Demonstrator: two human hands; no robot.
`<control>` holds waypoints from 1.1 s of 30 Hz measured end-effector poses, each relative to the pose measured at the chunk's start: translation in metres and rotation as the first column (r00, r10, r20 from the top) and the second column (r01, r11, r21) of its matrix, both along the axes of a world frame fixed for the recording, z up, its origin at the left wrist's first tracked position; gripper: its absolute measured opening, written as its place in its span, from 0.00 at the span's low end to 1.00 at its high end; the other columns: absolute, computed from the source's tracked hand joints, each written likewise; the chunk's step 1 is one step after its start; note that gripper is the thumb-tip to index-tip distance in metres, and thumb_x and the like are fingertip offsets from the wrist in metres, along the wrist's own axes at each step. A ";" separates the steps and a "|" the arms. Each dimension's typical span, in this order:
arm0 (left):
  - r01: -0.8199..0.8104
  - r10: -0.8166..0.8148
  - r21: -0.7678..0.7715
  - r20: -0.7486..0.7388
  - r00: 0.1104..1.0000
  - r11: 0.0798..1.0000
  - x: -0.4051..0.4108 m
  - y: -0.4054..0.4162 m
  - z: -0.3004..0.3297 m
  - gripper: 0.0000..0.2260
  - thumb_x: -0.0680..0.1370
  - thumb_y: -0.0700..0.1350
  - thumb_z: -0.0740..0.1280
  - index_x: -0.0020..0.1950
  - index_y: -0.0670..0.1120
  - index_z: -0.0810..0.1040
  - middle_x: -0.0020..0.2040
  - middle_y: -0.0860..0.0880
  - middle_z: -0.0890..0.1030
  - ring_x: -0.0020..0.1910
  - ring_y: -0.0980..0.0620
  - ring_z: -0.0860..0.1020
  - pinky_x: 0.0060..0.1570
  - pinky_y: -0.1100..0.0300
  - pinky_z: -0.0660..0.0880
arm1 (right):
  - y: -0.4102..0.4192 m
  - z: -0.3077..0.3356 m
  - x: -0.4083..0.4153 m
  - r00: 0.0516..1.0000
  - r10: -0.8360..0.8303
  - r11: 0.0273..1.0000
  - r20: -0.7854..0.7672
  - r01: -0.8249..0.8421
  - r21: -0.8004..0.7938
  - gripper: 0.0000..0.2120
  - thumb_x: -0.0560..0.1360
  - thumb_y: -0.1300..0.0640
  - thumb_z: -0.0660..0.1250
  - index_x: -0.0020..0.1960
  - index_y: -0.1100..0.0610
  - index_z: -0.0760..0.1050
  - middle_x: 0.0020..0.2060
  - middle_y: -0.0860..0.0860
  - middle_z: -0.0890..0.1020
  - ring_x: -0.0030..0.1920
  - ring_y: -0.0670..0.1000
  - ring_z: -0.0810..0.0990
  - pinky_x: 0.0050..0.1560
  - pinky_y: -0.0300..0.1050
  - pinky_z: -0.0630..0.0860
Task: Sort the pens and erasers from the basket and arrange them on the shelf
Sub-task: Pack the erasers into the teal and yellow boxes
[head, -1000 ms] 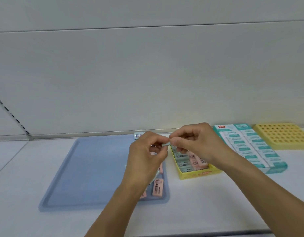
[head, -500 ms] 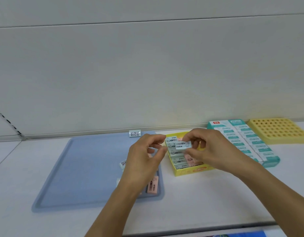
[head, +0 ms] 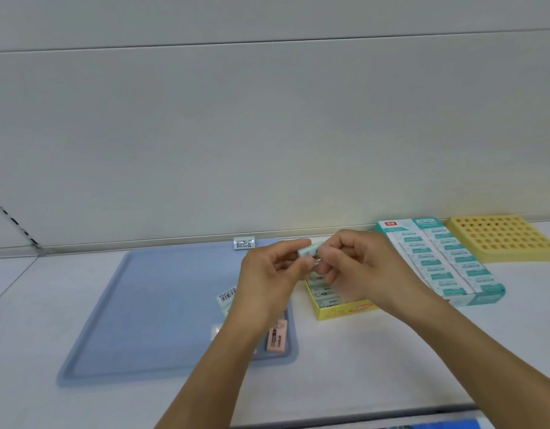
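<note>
— White shelf (head: 345, 366) under a plain pale wall; what sits on it?

— At the left a blue tray (head: 149, 311) with a pink eraser (head: 277, 337) near its front right corner and a barcoded one (head: 226, 295) partly behind the wrist. Just right of the tray is a yellow box (head: 341, 311) with erasers lying in a row. Further right are a teal box (head: 441, 261) of packed erasers and a yellow holder (head: 502, 239) full of holes, which I judge is for pens.

— And the hands?

— Both meet above the back end of the yellow box. The left hand (head: 267, 283) and right hand (head: 360, 267) each pinch a pale mint eraser (head: 309, 249) between thumb and fingers, one at either end.

— Why two hands?

— Probably to turn it so it lies like the others in the row before it goes in. The tray seems to serve as a sorting area, kept close beside the box so each carry is short.

— Pens?

— None visible.
</note>
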State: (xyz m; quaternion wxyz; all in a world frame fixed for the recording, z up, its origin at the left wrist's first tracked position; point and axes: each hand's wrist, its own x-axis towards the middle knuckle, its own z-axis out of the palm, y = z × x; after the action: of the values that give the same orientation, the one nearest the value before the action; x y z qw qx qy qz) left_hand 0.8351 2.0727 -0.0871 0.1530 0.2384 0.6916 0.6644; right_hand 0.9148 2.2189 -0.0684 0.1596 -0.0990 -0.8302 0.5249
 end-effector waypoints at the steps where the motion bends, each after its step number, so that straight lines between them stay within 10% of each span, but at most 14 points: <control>1: 0.005 -0.007 0.029 0.038 0.999 1.000 -0.002 -0.001 0.000 0.11 0.74 0.35 0.72 0.54 0.48 0.83 0.42 0.46 0.86 0.41 0.51 0.84 0.44 0.64 0.79 | 0.003 -0.001 0.002 0.999 -0.018 0.989 -0.036 0.023 0.147 0.03 0.75 0.60 0.69 0.45 0.52 0.79 0.37 0.47 0.82 0.36 0.45 0.80 0.40 0.41 0.77; 7: 0.151 -0.149 -0.003 0.116 0.982 0.989 -0.004 -0.003 0.004 0.08 0.74 0.38 0.73 0.52 0.42 0.82 0.42 0.39 0.84 0.38 0.50 0.83 0.41 0.62 0.80 | 0.020 0.002 0.009 0.988 0.136 0.805 -0.072 -0.068 0.590 0.14 0.72 0.56 0.74 0.56 0.47 0.79 0.48 0.41 0.75 0.46 0.37 0.73 0.45 0.34 0.69; 10: 0.083 -0.098 -0.230 -0.054 0.994 0.970 -0.004 -0.006 -0.003 0.14 0.74 0.49 0.74 0.59 0.52 0.79 0.47 0.55 0.84 0.44 0.64 0.80 0.45 0.71 0.75 | 0.027 -0.001 0.013 0.997 0.072 0.736 0.008 -0.059 0.674 0.13 0.73 0.50 0.72 0.58 0.46 0.79 0.49 0.42 0.75 0.48 0.39 0.71 0.49 0.41 0.72; 13: 0.103 -0.259 -0.528 -0.230 0.938 0.843 0.000 -0.013 -0.012 0.30 0.69 0.59 0.75 0.69 0.62 0.70 0.58 0.68 0.71 0.55 0.73 0.68 0.56 0.72 0.65 | 0.028 -0.005 0.014 0.977 0.052 0.686 0.206 -0.185 0.704 0.13 0.75 0.49 0.69 0.59 0.45 0.79 0.50 0.45 0.74 0.52 0.44 0.70 0.53 0.47 0.72; 19: 0.022 -0.313 -0.608 -0.377 0.871 0.793 0.000 -0.012 -0.023 0.30 0.73 0.56 0.73 0.73 0.58 0.66 0.70 0.59 0.70 0.68 0.61 0.66 0.63 0.69 0.60 | 0.017 -0.008 0.006 0.948 0.058 0.650 0.314 -0.275 0.709 0.13 0.74 0.50 0.67 0.59 0.46 0.79 0.49 0.45 0.77 0.53 0.47 0.74 0.50 0.50 0.74; 28: -0.104 -0.005 -0.347 -0.300 0.954 0.932 -0.026 -0.049 -0.007 0.13 0.79 0.49 0.67 0.62 0.59 0.76 0.56 0.69 0.75 0.55 0.76 0.71 0.50 0.80 0.67 | 0.017 -0.010 0.000 0.965 0.082 0.715 0.249 -0.231 0.660 0.08 0.75 0.45 0.68 0.51 0.44 0.83 0.44 0.43 0.76 0.46 0.43 0.72 0.46 0.47 0.74; 33: -0.110 -0.099 -0.589 -0.311 0.945 0.801 -0.046 -0.092 -0.008 0.12 0.77 0.48 0.69 0.60 0.55 0.78 0.54 0.60 0.77 0.53 0.66 0.75 0.47 0.75 0.69 | -0.006 -0.007 -0.016 0.972 0.206 0.760 0.113 -0.232 0.607 0.06 0.74 0.50 0.70 0.50 0.48 0.83 0.43 0.44 0.78 0.47 0.45 0.73 0.50 0.48 0.72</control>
State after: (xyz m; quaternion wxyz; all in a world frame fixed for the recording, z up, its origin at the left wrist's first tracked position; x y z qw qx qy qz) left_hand 0.7893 1.9807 -0.0955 0.1017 0.2822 0.8820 0.3633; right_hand 0.8987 2.2128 -0.0757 0.1041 0.0456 -0.9645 0.2385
